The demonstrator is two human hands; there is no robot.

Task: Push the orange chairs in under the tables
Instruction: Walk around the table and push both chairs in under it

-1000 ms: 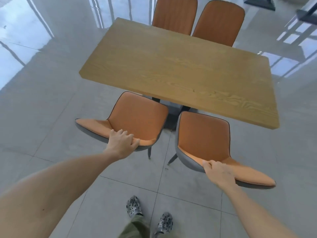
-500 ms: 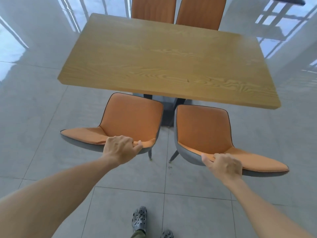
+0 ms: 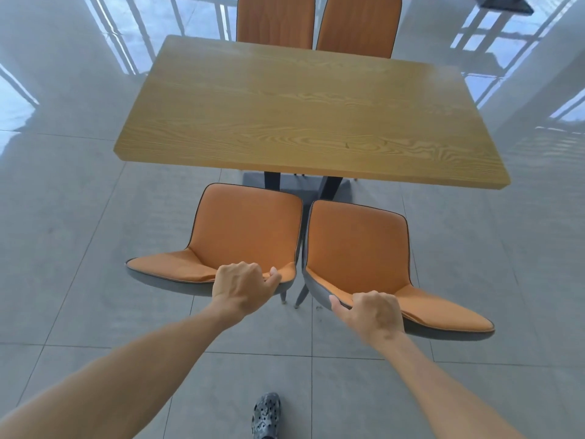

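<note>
Both orange padded chairs, left chair point(image 3: 243, 231) and right chair point(image 3: 357, 248), now sit closer together, seat fronts facing the wooden rectangular table point(image 3: 304, 112). My left hand point(image 3: 242, 285) and right hand point(image 3: 372, 313) are clamped on their backrests. I should push evenly, straight ahead, across the tabletop's long axis.

Head camera looks steeply down, close over the table point(image 3: 310, 122) and floor point(image 3: 63, 248).
</note>
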